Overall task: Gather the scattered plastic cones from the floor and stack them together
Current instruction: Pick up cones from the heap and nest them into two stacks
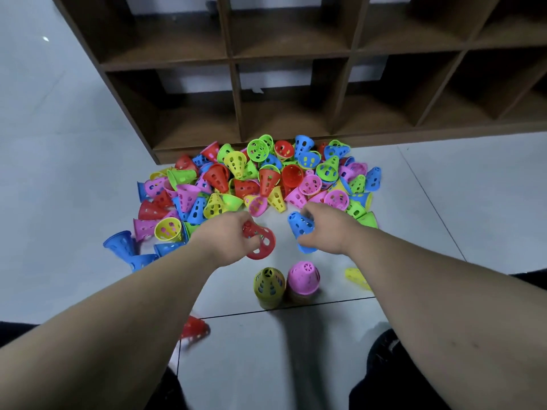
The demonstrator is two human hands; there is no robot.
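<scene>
Head view, right hand (pixel 323 229) half covering blue cone (pixel 299 224)

Soft, even light, with one glare spot on the floor (pixel 68 113) at ten o'clock. My shadow pools at six; the loose red cone (pixel 194 328) at seven is blurred.

- Pile of cones (pixel 266 179) crowds the floor (pixel 74 149) up to the shelf (pixel 236 113) base.
- Bare strip between pile and the yellow stack (pixel 268 284) and pink stack (pixel 303 278), side by side.
- Open floor either side of the pile; loose yellow cone (pixel 356 278) at right.
</scene>
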